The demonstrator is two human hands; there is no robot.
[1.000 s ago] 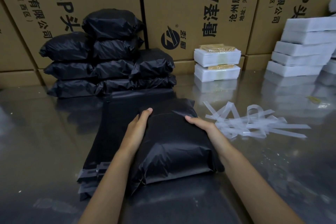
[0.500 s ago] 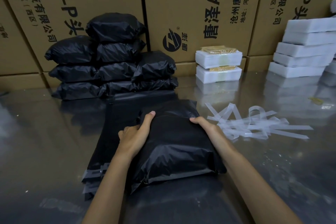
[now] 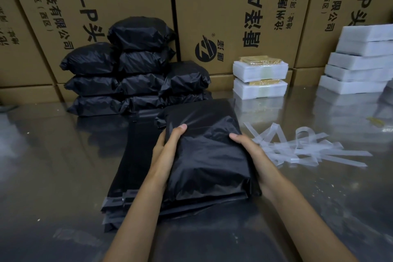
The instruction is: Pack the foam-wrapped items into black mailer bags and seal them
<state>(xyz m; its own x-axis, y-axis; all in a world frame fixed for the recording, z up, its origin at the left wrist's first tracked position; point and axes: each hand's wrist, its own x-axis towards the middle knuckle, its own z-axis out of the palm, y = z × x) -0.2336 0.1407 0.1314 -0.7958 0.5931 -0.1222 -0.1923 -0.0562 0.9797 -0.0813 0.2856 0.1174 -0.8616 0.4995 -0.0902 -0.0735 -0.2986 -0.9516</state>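
Fingers of the left hand (image 3: 168,149) and right hand (image 3: 246,148) curl round the two sides of a filled black plastic mailer bag (image 3: 208,155), thumbs on top. It sits above a stack of flat black mailers (image 3: 136,172) on the shiny table (image 3: 53,166). Clear peeled strips (image 3: 297,147) lie right; sealed black bags (image 3: 131,72) and white foam-wrapped blocks (image 3: 260,80) stand far.

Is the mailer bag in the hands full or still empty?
Full. The black mailer bag bulges in a boxy shape, held by the left hand and right hand.
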